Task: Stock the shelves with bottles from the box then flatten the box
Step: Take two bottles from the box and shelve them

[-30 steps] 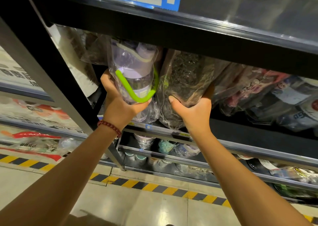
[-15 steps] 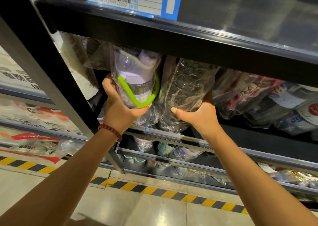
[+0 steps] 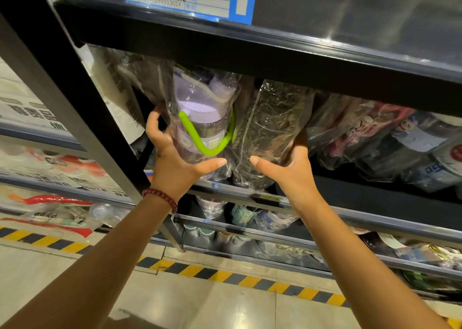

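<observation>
On the black shelf [image 3: 250, 193], two bottles wrapped in clear plastic stand side by side, touching each other. Left hand [image 3: 172, 163] grips the purple bottle with the green strap [image 3: 202, 128], its thumb stretched out under the bottle and its fingers curled round the left side. Right hand [image 3: 287, 171] holds the dark bottle [image 3: 272, 128], thumb pointing left. A red bead bracelet [image 3: 161, 197] sits on the left wrist.

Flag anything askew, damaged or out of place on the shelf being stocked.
Nothing is spilled or visibly damaged. The left hand holds the bagged bottle with the green strap, the right hand the clear-bagged bottle; both lean rather than stand straight on the shelf, apparently mid-placement.
</observation>
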Tool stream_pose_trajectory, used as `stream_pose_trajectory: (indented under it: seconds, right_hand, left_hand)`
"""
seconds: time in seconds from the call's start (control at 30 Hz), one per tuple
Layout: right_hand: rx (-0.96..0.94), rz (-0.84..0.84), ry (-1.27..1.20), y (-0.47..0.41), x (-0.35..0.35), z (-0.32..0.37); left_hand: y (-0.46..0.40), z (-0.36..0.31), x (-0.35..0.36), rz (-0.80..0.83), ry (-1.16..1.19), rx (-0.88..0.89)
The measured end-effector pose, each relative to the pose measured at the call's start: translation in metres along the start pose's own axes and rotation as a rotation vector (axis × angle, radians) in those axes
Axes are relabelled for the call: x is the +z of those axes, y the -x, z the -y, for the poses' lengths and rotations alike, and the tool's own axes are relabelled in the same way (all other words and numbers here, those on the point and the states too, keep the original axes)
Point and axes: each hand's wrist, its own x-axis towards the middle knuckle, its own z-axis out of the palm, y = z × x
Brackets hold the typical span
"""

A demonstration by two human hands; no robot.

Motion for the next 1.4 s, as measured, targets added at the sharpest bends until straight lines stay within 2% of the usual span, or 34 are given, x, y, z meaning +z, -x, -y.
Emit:
stream_pose_trajectory:
  seconds: [0.23, 0.5, 0.73, 0.83, 0.93, 1.07, 1.13, 1.27, 1.33, 1.4]
  right_hand:
    - [-0.022, -0.096, 0.242, 0.006, 0.01, -0.006]
    - [0.056, -0.031, 0.264, 0.003, 0.002, -0.006]
    - [0.105, -0.026, 0.205, 0.021, -0.008, 0.027]
    - [0.19, -0.024, 0.267, 0.052, -0.023, 0.043]
    - [0.167, -0.007, 0.417, 0.106, -0.045, 0.06]
    - [0.079, -0.023, 0.669, 0.198, -0.08, 0.078]
    - [0.103, -0.026, 0.789, 0.244, -0.099, 0.082]
    - [0.167, -0.099, 0.989, 0.325, -0.133, 0.085]
    - [0.235, -0.147, 1.04, 0.362, -0.146, 0.086]
    - [0.34, -0.221, 1.021, 0.398, -0.158, 0.083]
  left_hand:
    - [0.002, 0.015, -0.007, -0.028, -0.02, -0.082]
    - [0.007, 0.014, -0.002, -0.031, -0.071, -0.044]
    - [0.016, -0.008, -0.019, 0.111, -0.316, -0.142]
    - [0.032, -0.032, -0.031, 0.136, -0.42, -0.18]
    - [0.068, -0.075, -0.04, 0.269, -0.622, -0.114]
    - [0.126, -0.139, -0.038, 0.499, -0.813, 0.285]
    - [0.153, -0.16, -0.027, 0.557, -0.856, 0.399]
    - [0.202, -0.184, 0.008, 0.742, -0.833, 0.402]
    - [0.225, -0.189, 0.031, 0.905, -0.795, 0.356]
    - [0.251, -0.191, 0.057, 1.067, -0.849, 0.391]
